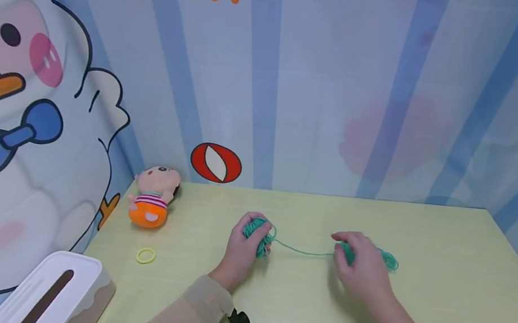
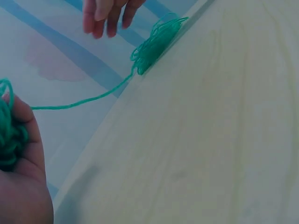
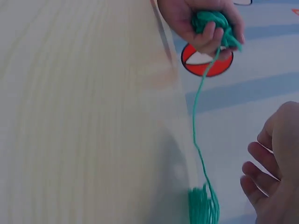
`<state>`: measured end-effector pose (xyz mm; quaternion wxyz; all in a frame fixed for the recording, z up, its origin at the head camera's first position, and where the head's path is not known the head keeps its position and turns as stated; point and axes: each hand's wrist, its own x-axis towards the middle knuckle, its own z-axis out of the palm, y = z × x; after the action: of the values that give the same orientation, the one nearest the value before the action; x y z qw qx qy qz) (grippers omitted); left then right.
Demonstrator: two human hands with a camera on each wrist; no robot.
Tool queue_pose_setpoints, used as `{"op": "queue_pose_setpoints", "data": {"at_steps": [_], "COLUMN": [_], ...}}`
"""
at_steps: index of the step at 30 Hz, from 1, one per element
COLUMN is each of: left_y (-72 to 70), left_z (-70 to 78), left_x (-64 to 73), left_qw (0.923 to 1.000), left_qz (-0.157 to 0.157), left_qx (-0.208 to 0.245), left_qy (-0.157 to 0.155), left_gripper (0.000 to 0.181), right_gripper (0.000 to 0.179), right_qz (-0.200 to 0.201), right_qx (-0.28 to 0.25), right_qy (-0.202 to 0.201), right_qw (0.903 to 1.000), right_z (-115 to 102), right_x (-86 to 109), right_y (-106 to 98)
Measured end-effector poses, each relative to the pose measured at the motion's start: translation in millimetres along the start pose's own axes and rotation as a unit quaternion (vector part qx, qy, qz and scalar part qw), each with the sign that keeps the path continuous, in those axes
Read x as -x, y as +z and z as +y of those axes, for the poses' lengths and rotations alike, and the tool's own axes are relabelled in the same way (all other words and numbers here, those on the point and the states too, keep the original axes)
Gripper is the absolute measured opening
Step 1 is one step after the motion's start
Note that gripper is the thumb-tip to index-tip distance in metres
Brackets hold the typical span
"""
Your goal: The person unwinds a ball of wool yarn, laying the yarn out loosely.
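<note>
My left hand [image 1: 244,247] grips a bundled ball of green yarn [image 1: 255,228], its fingers curled round the strands. One yarn strand [image 1: 303,252] runs from that ball across to a looser skein of green yarn [image 1: 388,260] lying on the table. Above the skein hovers my right hand [image 1: 364,268], which hides part of it in the head view. In the right wrist view the right hand's fingers [image 3: 261,175] are loosely bent and hold nothing. A gap shows between the right hand and the skein [image 2: 156,44] in the left wrist view.
A plush doll [image 1: 151,198] in orange shorts sits at the table's back left corner. In front of it lies a yellow ring [image 1: 146,256]. A white lidded box [image 1: 58,288] stands at the left edge. Behind the table [image 1: 453,262] hangs a printed duck curtain [image 1: 319,80].
</note>
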<state>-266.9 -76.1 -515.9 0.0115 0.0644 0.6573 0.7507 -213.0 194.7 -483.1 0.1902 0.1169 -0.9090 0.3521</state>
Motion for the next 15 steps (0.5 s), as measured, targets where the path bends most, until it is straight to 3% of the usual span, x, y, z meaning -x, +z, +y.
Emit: {"op": "queue_pose_setpoints", "data": {"at_steps": [3, 8, 11, 15], "left_y": [-1.0, -2.1, -2.4, -2.5], "left_z": [0.5, 1.0, 1.0, 1.6], "left_x": [0.0, 0.9, 1.4, 1.7], "left_qw": [0.9999, 0.9993, 0.9990, 0.9989], "left_qz": [-0.012, -0.027, -0.032, -0.037], "left_qx": [0.011, 0.025, 0.026, 0.021], "left_qy": [0.002, 0.009, 0.017, 0.022], "left_gripper": [0.023, 0.027, 0.034, 0.042], "right_gripper": [0.034, 0.044, 0.035, 0.020], "right_qz": [-0.068, -0.160, -0.171, -0.145], "right_qx": [-0.017, -0.055, -0.070, -0.073], "right_qy": [-0.029, -0.013, 0.013, 0.032], "right_qw": [0.9971, 0.9856, 0.9827, 0.9862], "right_z": [-22.7, -45.7, -50.2, -48.8], "right_x": [-5.1, -15.4, -19.1, -19.7], "right_y": [22.8, 53.7, 64.1, 65.4]}}
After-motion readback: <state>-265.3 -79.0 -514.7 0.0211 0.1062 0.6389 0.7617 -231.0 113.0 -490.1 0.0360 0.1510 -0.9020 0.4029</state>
